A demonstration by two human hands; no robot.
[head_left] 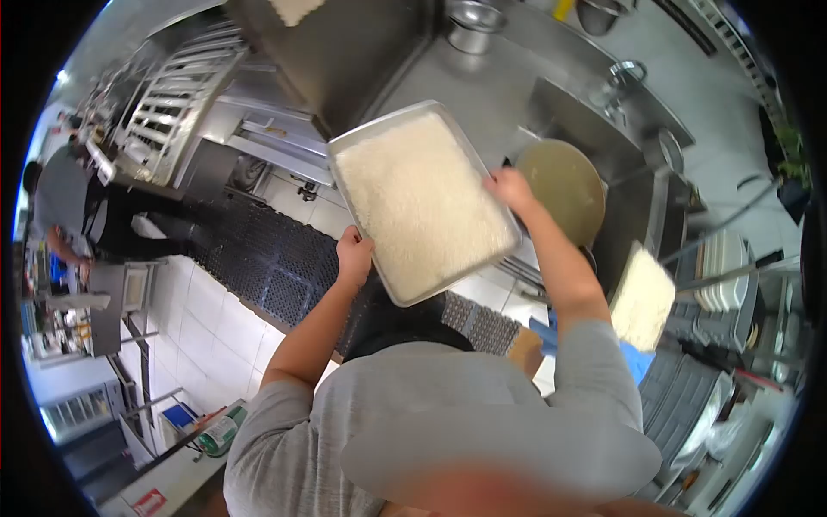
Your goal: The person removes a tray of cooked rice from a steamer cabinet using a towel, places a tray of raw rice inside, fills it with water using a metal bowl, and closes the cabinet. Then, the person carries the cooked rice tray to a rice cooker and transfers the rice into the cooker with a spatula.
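Note:
A rectangular metal tray (398,299) filled with a pale, grainy layer is held up in front of my body, over the floor and beside the steel counter. My left hand (353,256) is closed on the tray's lower left edge. On its right edge, my right hand (510,188) grips the rim. The pale layer (422,198) spreads nearly to the tray's sides and looks fairly level. Just right of my right hand is a large round pot (564,191) with a yellowish-brown surface, standing by the sink.
A steel counter (465,95) with a metal bowl (474,24) lies ahead. Another pale-filled tray (644,297) is at the right. A dark perforated mat (267,258) covers part of the floor. Another person (65,194) stands at the far left.

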